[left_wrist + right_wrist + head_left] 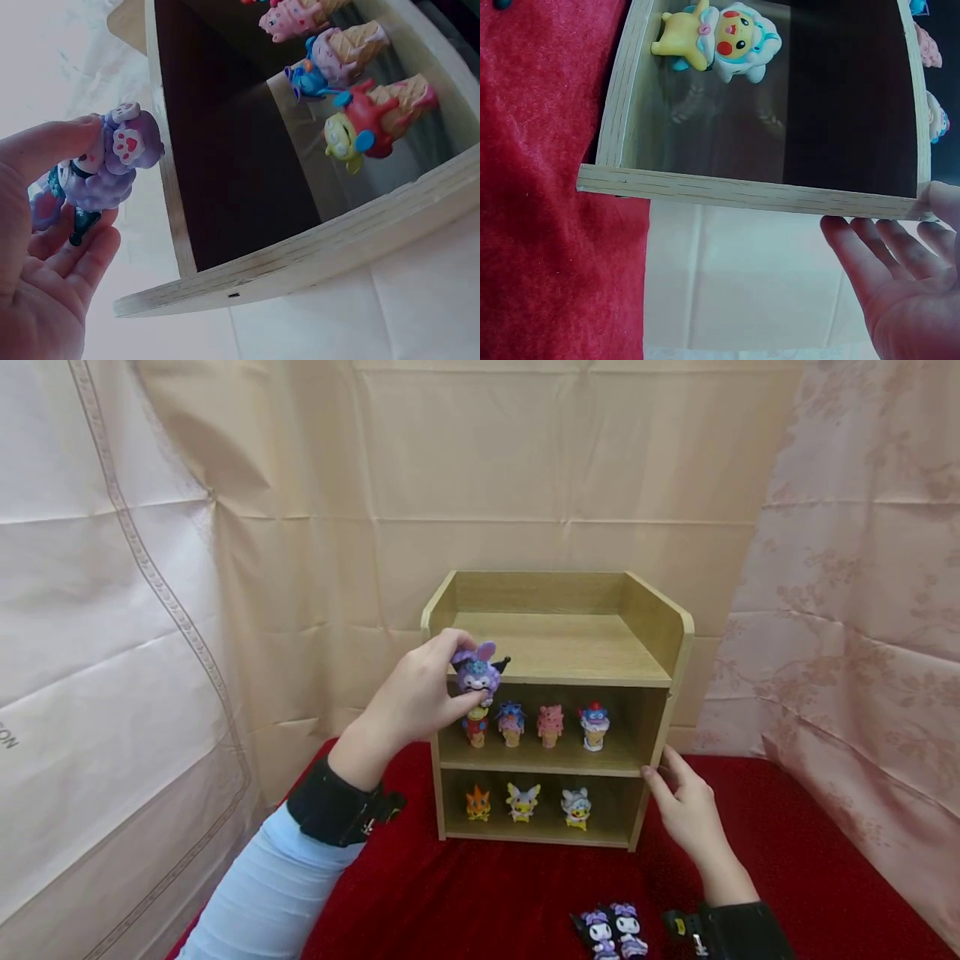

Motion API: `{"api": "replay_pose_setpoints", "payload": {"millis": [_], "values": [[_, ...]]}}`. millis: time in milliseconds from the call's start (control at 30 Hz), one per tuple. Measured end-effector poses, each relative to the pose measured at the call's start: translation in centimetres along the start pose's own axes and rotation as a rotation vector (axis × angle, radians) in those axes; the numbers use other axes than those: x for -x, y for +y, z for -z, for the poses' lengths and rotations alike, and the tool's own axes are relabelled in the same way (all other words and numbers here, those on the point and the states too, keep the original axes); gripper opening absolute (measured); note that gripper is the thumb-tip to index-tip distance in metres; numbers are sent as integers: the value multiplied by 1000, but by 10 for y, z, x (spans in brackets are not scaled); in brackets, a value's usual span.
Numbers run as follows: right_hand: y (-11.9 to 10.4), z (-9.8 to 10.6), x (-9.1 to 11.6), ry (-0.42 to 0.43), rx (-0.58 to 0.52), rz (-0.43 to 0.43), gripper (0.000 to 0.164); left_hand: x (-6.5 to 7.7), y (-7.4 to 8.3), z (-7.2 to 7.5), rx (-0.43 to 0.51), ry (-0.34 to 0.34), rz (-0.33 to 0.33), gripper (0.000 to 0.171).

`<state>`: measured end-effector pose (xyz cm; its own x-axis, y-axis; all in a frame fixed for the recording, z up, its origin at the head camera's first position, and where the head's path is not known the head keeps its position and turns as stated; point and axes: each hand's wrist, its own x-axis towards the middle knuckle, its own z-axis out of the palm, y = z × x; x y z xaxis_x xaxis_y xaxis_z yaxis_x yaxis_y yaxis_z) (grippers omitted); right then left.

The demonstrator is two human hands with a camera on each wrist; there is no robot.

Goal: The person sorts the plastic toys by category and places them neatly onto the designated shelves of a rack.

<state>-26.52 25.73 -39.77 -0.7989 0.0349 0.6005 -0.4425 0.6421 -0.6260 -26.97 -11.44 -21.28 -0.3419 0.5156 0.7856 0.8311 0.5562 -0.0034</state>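
My left hand [420, 693] pinches a purple rabbit-eared figurine [477, 675] between thumb and fingers, in front of the upper left of a wooden display shelf [555, 643]. In the left wrist view the figurine [109, 169] lies sideways to the camera, and a pink paw mark shows on its base. My right hand [686, 810] holds the shelf's right side panel [750, 196], thumb at the front edge and fingertips against the outer face. Several ice-cream-cone figurines [550, 727] stand in the middle compartment, and 3 figurines [522, 802] stand in the bottom one.
Two black-and-purple figurines [615, 931] lie on the red cloth [480, 893] in front of the shelf, near the right wrist. Beige curtains [465, 460] hang behind, and a pale patterned curtain [862, 610] is on the right.
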Motion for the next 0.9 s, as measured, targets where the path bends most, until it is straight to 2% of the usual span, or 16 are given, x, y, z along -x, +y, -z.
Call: {"api": "replay_pose_setpoints", "payload": {"millis": [200, 500, 900], "values": [[1, 0, 1, 2, 4, 12, 48, -14, -5, 4, -42, -24, -8, 55], [4, -2, 0, 8, 14, 9, 48, -30, -6, 14, -29, -53, 47, 54], [3, -5, 0, 18, -9, 30, 48, -49, -19, 22, -86, -92, 86, 54]]}}
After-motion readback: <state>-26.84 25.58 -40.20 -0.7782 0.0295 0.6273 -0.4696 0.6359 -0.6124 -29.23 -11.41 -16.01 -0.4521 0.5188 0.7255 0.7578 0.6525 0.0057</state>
